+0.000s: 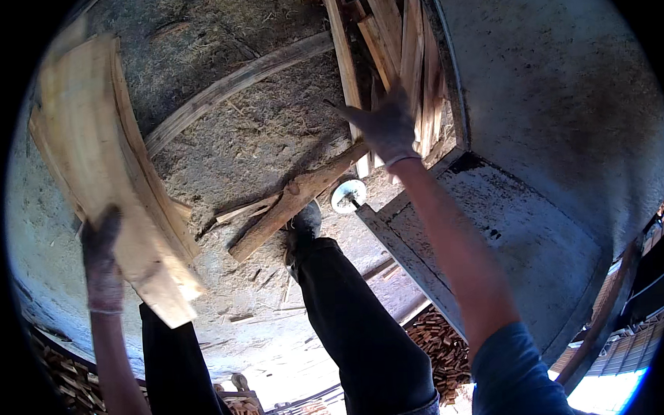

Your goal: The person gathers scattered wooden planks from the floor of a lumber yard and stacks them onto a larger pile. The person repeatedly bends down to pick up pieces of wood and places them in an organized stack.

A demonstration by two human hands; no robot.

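Note:
My left hand [103, 248], in a glove, grips the side of several long wooden boards [100, 153] held upright at the left. Their lower ends slant toward my left leg. My right hand [389, 129], also gloved, reaches far forward with thumb and fingers spread and somewhat blurred. It is over the near end of a stack of narrow wooden slats [414, 58]; I see nothing in it. Below it, a rough piece of wood [295, 198] with bark lies slanting across the ground, above my shoe [305, 221].
A long wooden strip [233, 86] lies across the debris-strewn ground. To the right stands a large metal machine panel [554, 90] with a flat dusty ledge [494, 238]. A round white disc [348, 197] sits at the ledge's corner. Chopped wood pieces [439, 354] are heaped behind.

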